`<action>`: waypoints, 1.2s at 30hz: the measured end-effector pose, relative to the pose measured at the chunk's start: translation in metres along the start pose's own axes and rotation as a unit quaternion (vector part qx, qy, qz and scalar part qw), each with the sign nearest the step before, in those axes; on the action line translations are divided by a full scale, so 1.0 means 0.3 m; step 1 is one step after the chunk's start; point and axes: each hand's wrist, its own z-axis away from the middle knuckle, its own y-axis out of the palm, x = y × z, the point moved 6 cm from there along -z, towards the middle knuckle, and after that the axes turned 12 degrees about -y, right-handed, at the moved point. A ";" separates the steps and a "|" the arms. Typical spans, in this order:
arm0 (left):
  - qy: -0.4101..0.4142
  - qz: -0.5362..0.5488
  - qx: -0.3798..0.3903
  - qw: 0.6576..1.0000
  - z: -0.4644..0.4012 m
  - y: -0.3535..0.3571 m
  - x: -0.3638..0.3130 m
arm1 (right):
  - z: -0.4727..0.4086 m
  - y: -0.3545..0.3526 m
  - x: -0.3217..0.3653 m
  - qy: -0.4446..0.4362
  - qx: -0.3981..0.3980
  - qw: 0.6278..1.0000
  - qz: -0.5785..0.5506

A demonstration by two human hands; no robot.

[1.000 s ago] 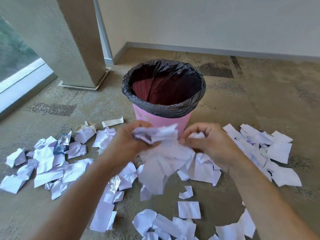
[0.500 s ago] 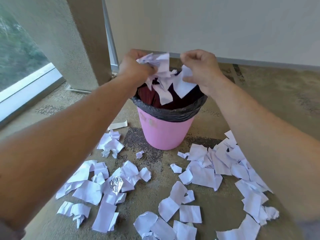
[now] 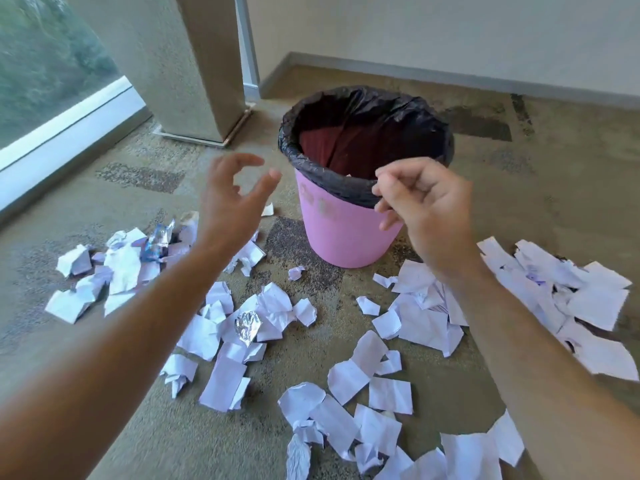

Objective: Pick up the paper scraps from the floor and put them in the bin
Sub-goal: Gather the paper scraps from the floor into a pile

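White, creased paper scraps [image 3: 424, 315] lie all over the carpeted floor [image 3: 519, 188] in front of us: torn, mostly angular pieces, some flat, some crumpled into small wads. They gather in loose heaps, one to the left of the bin [image 3: 349, 233], one before it, one to its right, and more along the near edge of the view. A crinkled piece of silver foil [image 3: 247, 327] sits on the middle heap, and another shiny wrapper [image 3: 157, 239] lies in the left heap.

The bin is a round pink plastic tub that tapers toward its base, lined with a wrinkled black bag [image 3: 367, 102] folded over the rim. It stands upright on the floor, its mouth wide and dark inside; a pale speck shows just over the near rim, too small to tell apart.

Our left hand [image 3: 232, 202] hangs in the air just left of the bin with fingers spread and loosely curved, holding nothing. Our right hand [image 3: 422, 206] is in front of the bin's near rim, fingers loosely curled toward the thumb; we see nothing between them.

The floor is a mottled tan carpet with darker patches. Bare carpet lies between the heaps and around the bin's far side. Beyond stand a rough square pillar [image 3: 194, 64], a window [image 3: 52, 71] at the left edge, and a pale wall [image 3: 450, 32] with a grey skirting along the far edge.
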 end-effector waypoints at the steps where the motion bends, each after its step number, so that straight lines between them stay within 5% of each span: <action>1: -0.003 -0.027 -0.006 1.000 0.025 -0.015 0.061 | 0.054 0.034 -0.039 0.015 0.030 0.999 0.020; 6: -0.073 -0.192 -0.014 0.979 0.122 -0.100 0.418 | 0.291 0.237 -0.295 0.101 0.208 0.962 0.144; 10: -0.173 -0.339 0.006 0.925 0.204 -0.188 0.681 | 0.400 0.388 -0.467 0.113 0.382 0.883 0.248; 14: -0.287 -0.358 0.046 0.888 0.302 -0.268 0.859 | 0.449 0.501 -0.590 0.148 0.439 0.838 0.288; 17: -0.301 -0.342 0.045 0.889 0.340 -0.285 0.909 | 0.465 0.573 -0.639 0.168 0.466 0.805 0.327; 23: -0.203 -0.291 0.083 0.931 0.448 -0.157 0.857 | 0.526 0.681 -0.609 0.125 0.536 0.751 0.365; 32: -0.116 -0.347 0.154 0.918 0.490 0.014 0.793 | 0.588 0.666 -0.563 0.194 0.460 0.835 0.232; 36: -0.106 -0.286 0.147 0.941 0.482 0.031 0.785 | 0.599 0.626 -0.564 0.234 0.417 0.861 0.175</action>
